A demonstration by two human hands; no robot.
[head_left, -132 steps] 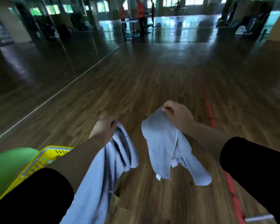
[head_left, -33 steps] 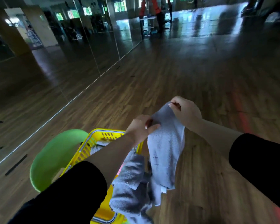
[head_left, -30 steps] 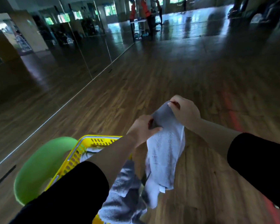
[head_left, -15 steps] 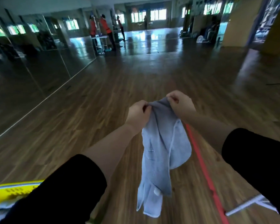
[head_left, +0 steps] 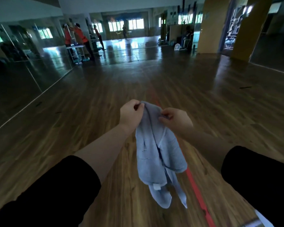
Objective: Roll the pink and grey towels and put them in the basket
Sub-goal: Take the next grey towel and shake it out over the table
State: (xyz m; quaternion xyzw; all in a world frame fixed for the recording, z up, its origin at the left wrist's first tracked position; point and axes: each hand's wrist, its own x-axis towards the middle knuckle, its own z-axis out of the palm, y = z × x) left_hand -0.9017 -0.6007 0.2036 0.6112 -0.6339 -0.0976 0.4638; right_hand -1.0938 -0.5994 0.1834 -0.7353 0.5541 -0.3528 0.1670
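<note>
Grey towel [head_left: 156,154] hangs crumpled in mid-air above the wooden floor [head_left: 88,112], pinched along its top edge by both hands; the left hand [head_left: 131,114] curls thumb and fingers round one end, the right hand [head_left: 175,119] grips the other just beside it, seemingly to find the corners and spread it for rolling; no basket in view.

Towel [head_left: 156,154] hangs between hands [head_left: 152,115]

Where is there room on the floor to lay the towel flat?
Bare floor lies left of the red line, out to the mirror wall, and right of it. Crowded only far back, by the people and table.
</note>
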